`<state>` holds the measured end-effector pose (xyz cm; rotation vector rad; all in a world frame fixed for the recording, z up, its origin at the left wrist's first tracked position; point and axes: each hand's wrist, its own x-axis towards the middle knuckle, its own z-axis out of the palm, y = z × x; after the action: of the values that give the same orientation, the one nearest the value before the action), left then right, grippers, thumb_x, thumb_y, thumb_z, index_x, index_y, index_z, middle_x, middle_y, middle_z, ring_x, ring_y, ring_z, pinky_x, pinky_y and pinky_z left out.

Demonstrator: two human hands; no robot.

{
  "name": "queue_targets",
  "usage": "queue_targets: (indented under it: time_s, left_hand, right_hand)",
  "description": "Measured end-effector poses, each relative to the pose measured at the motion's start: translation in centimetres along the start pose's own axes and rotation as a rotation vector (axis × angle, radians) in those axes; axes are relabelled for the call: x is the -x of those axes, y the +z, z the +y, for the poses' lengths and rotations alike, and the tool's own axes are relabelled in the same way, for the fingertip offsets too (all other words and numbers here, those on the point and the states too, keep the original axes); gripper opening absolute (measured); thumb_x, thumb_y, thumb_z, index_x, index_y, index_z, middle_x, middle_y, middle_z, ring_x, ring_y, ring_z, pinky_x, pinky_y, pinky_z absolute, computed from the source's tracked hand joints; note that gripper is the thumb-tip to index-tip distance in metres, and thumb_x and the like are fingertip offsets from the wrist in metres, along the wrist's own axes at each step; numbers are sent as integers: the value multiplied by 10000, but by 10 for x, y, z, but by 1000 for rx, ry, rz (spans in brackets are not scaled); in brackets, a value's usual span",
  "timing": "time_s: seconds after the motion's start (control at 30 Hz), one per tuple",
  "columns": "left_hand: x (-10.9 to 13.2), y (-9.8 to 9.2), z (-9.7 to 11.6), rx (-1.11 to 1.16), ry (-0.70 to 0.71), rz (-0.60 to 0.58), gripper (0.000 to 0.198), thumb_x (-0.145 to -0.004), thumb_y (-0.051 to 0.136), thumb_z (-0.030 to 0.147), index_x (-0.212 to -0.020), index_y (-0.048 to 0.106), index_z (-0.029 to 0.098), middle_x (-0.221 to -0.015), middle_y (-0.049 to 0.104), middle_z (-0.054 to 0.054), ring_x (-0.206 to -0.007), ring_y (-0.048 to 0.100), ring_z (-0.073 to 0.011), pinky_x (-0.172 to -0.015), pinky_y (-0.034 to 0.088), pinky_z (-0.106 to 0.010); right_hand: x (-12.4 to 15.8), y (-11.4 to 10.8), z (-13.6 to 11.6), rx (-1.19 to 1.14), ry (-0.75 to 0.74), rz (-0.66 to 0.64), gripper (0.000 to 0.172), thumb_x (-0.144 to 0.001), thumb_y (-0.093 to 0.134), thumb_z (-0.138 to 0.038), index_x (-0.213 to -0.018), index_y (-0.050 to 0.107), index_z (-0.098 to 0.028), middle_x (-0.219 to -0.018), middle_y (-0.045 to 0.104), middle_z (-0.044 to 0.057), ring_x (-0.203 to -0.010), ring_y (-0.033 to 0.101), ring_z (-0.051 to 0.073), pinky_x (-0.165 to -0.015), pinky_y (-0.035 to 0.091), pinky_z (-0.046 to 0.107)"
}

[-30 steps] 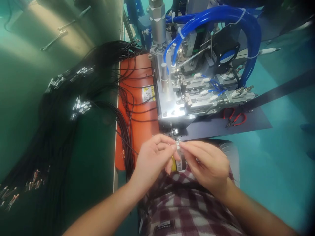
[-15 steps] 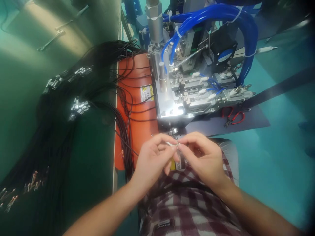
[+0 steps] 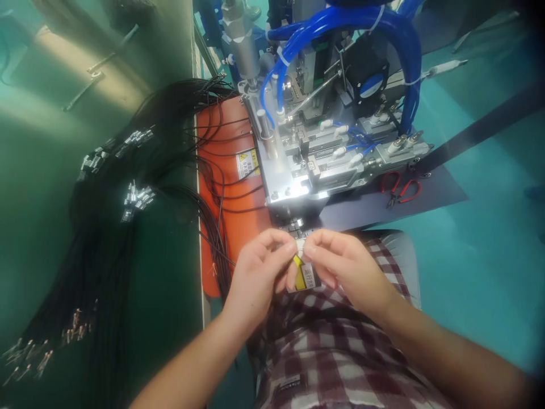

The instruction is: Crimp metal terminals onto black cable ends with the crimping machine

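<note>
My left hand (image 3: 264,264) and my right hand (image 3: 340,258) meet at the front of a metal machine (image 3: 293,184), thumbs and forefingers pinched close together. Whatever lies between the fingertips is too small and too covered to name. Just behind the fingers is a small metal fixture (image 3: 297,225) on the machine's front. Below them shows a yellow and white label (image 3: 309,276) with printed characters. To the left, black cables (image 3: 215,227) run over an orange plate (image 3: 242,221) beside the machine.
Bundles of black cable with silver metal ends (image 3: 138,199) lie on the green surface at left; other ends show bare copper strands (image 3: 76,329). Red-handled pliers (image 3: 398,196) rest on a grey board (image 3: 438,196) at right. Thick blue air hoses (image 3: 340,25) arch over the machine.
My fingertips have shifted slightly apart, and the thin pale piece seen between them earlier is now mostly hidden. The view has swung a little, so the machine appears further left.
</note>
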<state>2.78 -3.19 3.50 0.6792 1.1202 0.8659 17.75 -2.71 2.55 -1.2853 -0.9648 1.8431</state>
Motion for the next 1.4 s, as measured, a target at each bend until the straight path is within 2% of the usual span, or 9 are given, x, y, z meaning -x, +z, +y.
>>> queue_targets:
  time_s: [0.17, 0.3, 0.43, 0.6, 0.77, 1.03, 1.2, 1.33, 1.4]
  left_hand:
    - [-2, -4, 5, 52, -56, -49, 164, -839, 647, 255, -757, 556, 147, -595, 576, 29, -385, 392, -21, -445, 270, -179]
    - [0, -6, 10, -18, -45, -63, 149, -856, 637, 279, -799, 576, 155, -521, 546, 42, -397, 429, -44, -442, 297, -172]
    - [3, -6, 13, -205, -24, -4, 183, -812, 698, 276, -940, 633, 162, -635, 611, 14, -531, 557, -88, -503, 406, -181]
    - [2, -6, 10, -217, -7, 56, 149, -805, 699, 273, -822, 642, 136, -569, 574, 32, -411, 428, -32, -443, 348, -163]
    - [2, -3, 10, -151, -26, 62, 149, -796, 702, 261, -815, 616, 141, -546, 570, 41, -387, 460, -45, -427, 353, -165]
    - [1, -3, 8, -193, -22, 74, 168, -794, 704, 283, -819, 614, 143, -528, 557, 46, -393, 468, -52, -425, 361, -163]
    - [2, -5, 6, -202, 3, 77, 154, -803, 697, 285, -829, 617, 155, -543, 551, 53, -410, 461, -43, -428, 359, -152]
    - [4, -4, 7, -270, 44, 81, 120, -813, 685, 268, -833, 630, 164, -548, 543, 56, -436, 446, -40, -442, 362, -146]
    - [5, -3, 7, -307, 60, 79, 110, -809, 687, 261, -833, 643, 163, -571, 554, 48, -452, 447, -44, -452, 368, -151]
  right_hand:
    - [-2, 2, 2, -82, 44, -49, 223, -838, 581, -326, -688, 528, -170, -373, 404, -102, -347, 297, 42, -399, 236, 174]
    - [-2, 2, 1, -84, 33, -69, 234, -853, 582, -339, -701, 533, -167, -377, 409, -105, -354, 301, 38, -411, 256, 174]
    - [1, 2, -1, 0, -14, 26, 212, -852, 599, -341, -740, 551, -167, -394, 396, -107, -368, 311, 47, -393, 258, 169]
    - [2, -1, 2, 24, -55, 92, 196, -838, 611, -342, -772, 610, -157, -410, 399, -95, -375, 317, 52, -380, 278, 173]
    - [1, -3, 1, 52, -96, 196, 141, -792, 651, -298, -774, 651, -158, -453, 452, -74, -384, 366, 59, -364, 304, 176]
    - [-2, -5, -1, 34, -125, 128, 118, -787, 663, -276, -742, 656, -167, -430, 381, -91, -392, 355, 63, -374, 332, 179]
    - [-1, -4, -1, 65, -158, 116, 136, -784, 664, -264, -698, 635, -162, -478, 459, -66, -417, 368, 61, -392, 327, 181]
    - [-2, -9, -2, 70, -157, 63, 200, -819, 634, -293, -670, 629, -161, -459, 404, -73, -416, 328, 60, -396, 289, 190]
    - [-4, -13, -2, 73, -145, 41, 219, -823, 633, -316, -669, 637, -161, -467, 430, -65, -413, 333, 61, -392, 285, 194]
